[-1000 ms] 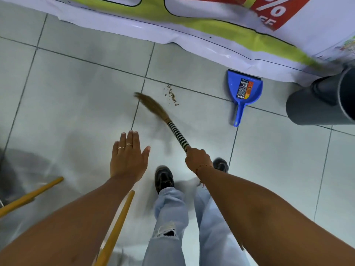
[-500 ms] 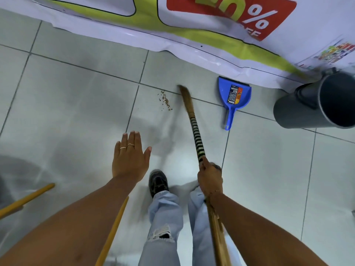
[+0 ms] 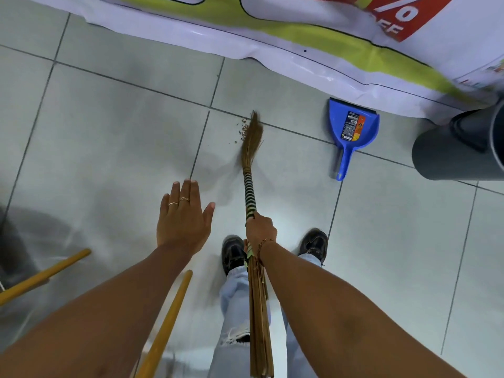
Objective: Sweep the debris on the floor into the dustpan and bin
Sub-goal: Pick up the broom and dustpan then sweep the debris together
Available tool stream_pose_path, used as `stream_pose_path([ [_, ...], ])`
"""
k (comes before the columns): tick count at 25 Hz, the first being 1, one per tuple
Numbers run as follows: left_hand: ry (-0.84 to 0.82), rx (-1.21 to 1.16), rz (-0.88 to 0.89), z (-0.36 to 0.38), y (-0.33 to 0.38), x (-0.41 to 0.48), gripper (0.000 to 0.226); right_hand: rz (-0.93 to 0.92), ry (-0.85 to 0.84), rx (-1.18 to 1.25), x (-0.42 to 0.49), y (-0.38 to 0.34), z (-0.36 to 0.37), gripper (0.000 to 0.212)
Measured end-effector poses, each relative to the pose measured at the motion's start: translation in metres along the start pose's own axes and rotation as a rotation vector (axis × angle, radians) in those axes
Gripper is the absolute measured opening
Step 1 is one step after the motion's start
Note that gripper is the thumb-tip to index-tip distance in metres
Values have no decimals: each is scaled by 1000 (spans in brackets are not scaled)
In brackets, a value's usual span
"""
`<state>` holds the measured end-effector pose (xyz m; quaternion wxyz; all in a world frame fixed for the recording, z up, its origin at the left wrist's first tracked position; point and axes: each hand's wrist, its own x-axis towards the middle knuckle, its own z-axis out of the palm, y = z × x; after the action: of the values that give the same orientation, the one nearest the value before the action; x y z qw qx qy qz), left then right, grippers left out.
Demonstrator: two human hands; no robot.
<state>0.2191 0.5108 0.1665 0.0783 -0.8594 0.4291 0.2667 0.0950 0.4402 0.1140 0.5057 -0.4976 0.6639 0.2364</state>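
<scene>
My right hand [image 3: 260, 231] grips the striped handle of a straw broom [image 3: 251, 143]. Its brown bristle tip rests on the tiled floor, right beside a small pile of brown debris [image 3: 243, 129]. My left hand [image 3: 183, 215] hovers flat over the floor with fingers spread and holds nothing. A blue dustpan [image 3: 351, 132] lies on the floor to the right of the broom, handle pointing toward me. A grey bin [image 3: 458, 148] lies tipped at the right edge, its mouth facing right.
A printed banner [image 3: 300, 36] covers the floor along the far side, touching the dustpan's lip. Two yellow wooden sticks [image 3: 166, 326] slant at the lower left. My shoes [image 3: 233, 253] stand under the broom handle.
The broom tip swung from the left of the debris to its right side and now sits against the pile. The left hand stayed hovering open.
</scene>
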Motion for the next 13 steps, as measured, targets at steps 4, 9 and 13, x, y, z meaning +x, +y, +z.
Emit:
stream_pose_path([
  [4, -11, 2, -15, -3, 6, -2, 64, -37, 99, 170, -11, 5, -4, 34],
  [9, -35, 22, 27, -20, 40, -7, 65, -96, 212, 213, -51, 18, -43, 38],
  [13, 1, 48, 97, -40, 93, 18, 64, -126, 293, 180, -26, 9, -136, 40],
])
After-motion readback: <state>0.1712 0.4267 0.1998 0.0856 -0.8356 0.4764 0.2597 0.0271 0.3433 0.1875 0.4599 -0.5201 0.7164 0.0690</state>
